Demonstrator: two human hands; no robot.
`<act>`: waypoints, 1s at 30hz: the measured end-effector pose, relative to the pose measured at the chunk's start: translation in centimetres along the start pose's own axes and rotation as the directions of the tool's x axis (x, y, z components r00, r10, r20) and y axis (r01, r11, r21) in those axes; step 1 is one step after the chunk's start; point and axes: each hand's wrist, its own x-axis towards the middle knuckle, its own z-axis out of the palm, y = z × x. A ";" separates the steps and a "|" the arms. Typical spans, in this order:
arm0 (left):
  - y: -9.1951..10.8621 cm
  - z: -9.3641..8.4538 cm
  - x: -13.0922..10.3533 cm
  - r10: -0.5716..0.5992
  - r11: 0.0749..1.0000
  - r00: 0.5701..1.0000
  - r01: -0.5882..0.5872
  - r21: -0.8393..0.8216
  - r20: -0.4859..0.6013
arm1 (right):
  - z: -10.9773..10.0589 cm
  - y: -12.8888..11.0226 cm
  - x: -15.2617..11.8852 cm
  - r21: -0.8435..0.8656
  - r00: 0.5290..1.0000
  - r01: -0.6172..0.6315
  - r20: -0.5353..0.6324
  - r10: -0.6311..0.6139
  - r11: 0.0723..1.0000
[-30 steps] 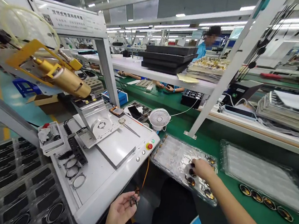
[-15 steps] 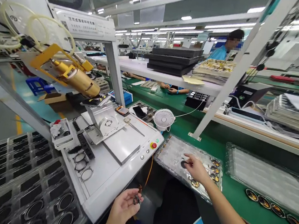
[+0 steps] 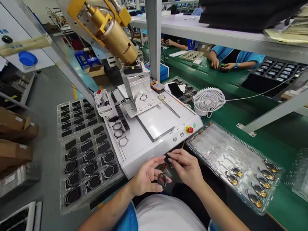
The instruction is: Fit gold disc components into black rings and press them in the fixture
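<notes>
My left hand [image 3: 144,177] holds a dark round metal ring [image 3: 162,181] between thumb and fingers, low in front of my body. Close beside it, my right hand [image 3: 186,167] pinches a small dark piece [image 3: 167,159] near the left fingertips; whether both hands touch this piece I cannot tell. To the right lies a clear plastic tray [image 3: 218,137] bearing several round parts with amber film [image 3: 259,190]. On the left, another clear tray [image 3: 61,179] holds dark round parts with metal rims [image 3: 89,169].
A white machine bed [image 3: 138,154] stands ahead, with a red stop button [image 3: 190,129], a tilted fixture [image 3: 142,98], three loose rings [image 3: 118,129] and a gold cylinder [image 3: 120,45] above. A white fan [image 3: 209,100] stands behind it. A co-worker's hands [image 3: 221,65] rest across the green bench.
My right hand has left the right-hand tray and come in beside my left, with a small dark piece in its fingers. The view has swung left and down.
</notes>
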 end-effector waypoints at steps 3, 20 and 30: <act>-0.4 -0.1 0.0 0.002 0.997 0.999 -0.005 -0.078 -0.042 | -0.1 0.1 -0.3 -0.064 0.997 0.068 0.033 -0.066 0.996; -0.7 -0.6 -0.5 0.098 0.994 0.970 -0.083 0.077 -0.224 | -0.8 4.3 13.0 0.230 0.754 -0.621 -0.087 0.652 0.749; -1.5 1.0 -1.4 0.283 0.745 0.940 -0.090 0.660 -0.191 | 1.7 0.3 0.5 0.395 0.831 -0.551 0.185 0.524 0.735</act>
